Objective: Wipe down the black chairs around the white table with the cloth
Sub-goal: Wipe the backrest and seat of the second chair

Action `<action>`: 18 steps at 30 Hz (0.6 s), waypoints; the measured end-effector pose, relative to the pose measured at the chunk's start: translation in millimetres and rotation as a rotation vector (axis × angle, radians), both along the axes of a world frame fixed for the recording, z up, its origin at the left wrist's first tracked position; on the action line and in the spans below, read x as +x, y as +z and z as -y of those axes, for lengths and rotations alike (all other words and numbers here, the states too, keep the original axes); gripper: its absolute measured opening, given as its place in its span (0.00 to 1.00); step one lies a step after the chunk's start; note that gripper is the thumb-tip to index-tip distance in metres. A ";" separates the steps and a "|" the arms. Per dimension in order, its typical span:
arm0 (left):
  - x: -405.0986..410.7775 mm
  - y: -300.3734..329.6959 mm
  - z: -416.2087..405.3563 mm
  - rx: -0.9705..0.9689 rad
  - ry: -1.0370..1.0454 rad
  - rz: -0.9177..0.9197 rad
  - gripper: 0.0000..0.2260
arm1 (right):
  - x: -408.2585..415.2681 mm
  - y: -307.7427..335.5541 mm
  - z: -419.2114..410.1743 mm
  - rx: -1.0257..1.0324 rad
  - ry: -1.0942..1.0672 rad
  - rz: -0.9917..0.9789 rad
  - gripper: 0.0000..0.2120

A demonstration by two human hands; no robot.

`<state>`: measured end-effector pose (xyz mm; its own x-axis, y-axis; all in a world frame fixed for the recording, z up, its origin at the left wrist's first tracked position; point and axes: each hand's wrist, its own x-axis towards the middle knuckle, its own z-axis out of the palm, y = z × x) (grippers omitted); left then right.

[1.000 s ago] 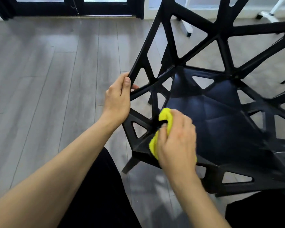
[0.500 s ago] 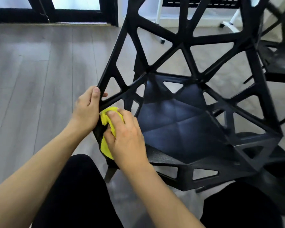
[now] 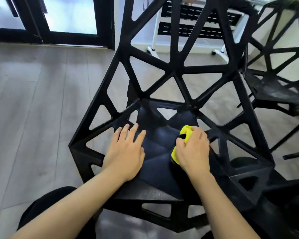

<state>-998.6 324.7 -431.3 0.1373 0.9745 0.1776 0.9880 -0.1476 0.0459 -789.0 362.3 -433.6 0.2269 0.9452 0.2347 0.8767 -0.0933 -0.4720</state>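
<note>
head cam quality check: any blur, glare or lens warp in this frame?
Head view: the hands, the yellow cloth and the near chair seat are sharp; the second chair at top right smears with motion blur; the window is blown out white; the wide lens bows straight lines near the edges.

The right hand [image 3: 192, 150] covers most of the yellow cloth [image 3: 186, 133]; only two folds show past the fingers. The black chair [image 3: 162, 69] loses the top of its backrest to the upper frame edge (its legs are hidden beneath the seat). A second chair [image 3: 280, 94] at right is cut by the frame edge and smeared, probably by motion blur.
</note>
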 end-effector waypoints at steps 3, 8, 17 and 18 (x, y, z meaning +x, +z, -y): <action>0.0 -5.1 -6.9 -0.056 0.042 -0.073 0.30 | -29.5 -2.8 -11.0 -0.020 0.380 -0.034 0.17; -7.0 -8.3 -12.6 -0.041 0.012 -0.065 0.30 | -66.6 -8.3 -53.6 -0.028 0.676 -0.041 0.23; -42.0 -1.5 -45.4 -0.042 -0.037 -0.136 0.30 | -52.2 -25.6 -149.7 0.108 0.330 0.015 0.17; -44.9 -0.5 -48.0 -0.047 -0.037 -0.134 0.30 | -63.1 -24.7 -149.0 0.109 0.389 -0.011 0.17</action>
